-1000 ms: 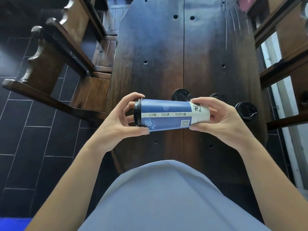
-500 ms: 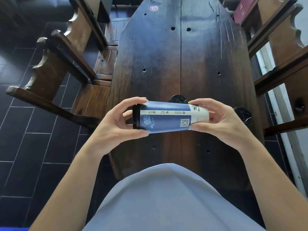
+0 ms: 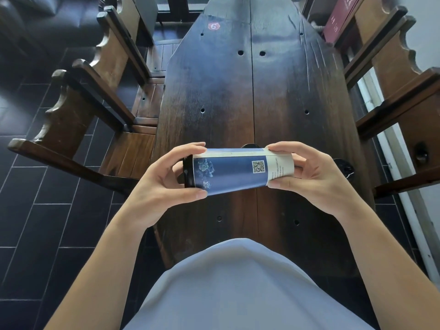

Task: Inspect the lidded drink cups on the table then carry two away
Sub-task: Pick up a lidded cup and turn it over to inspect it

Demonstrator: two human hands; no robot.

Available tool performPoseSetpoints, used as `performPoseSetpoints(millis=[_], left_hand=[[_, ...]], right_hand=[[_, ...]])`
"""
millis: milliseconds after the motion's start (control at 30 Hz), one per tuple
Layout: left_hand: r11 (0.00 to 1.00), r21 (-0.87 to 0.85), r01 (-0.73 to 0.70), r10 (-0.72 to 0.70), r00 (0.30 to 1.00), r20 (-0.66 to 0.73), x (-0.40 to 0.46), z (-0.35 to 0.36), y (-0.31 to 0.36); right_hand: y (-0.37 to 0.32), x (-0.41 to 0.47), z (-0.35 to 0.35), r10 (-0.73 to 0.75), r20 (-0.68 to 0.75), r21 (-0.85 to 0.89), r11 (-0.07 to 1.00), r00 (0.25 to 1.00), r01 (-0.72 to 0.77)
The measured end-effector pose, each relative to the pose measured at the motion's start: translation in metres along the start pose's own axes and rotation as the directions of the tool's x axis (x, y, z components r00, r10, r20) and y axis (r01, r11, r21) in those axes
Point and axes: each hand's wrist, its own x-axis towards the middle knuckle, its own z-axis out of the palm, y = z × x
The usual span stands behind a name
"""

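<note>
A blue and white drink cup with a black lid lies sideways in the air above the dark wooden table. My left hand grips its lid end and my right hand grips its white base end. A QR code faces me. Behind the cup the black lid of a second cup peeks out, and a third lidded cup shows past my right hand, both standing on the table. Most of each is hidden.
Wooden chairs flank the table on the left, and more chair frames stand on the right. A red number sticker sits at the table's far end. The floor is dark tile.
The cup has rolled in my hands, bringing the QR code and the flower print further round toward me. My head has tilted up, showing more of the table's far end.
</note>
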Motion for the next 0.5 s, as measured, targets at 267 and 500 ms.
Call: performPoseSetpoints(millis=[267,500], left_hand=[[0.996,-0.058,0.068,-0.070,0.997,-0.039,0.0058,-0.0001,-0.0018],[1.000,0.010,-0.004,0.004,1.000,0.020,0.0077,-0.0036,0.0076]], right_hand=[[-0.0018,0.0029,-0.0023,-0.082,-0.002,-0.165,0.983,0.997,0.080],[-0.0073,0.0049,-0.0042,-0.057,0.009,-0.137,0.989,0.998,0.058]])
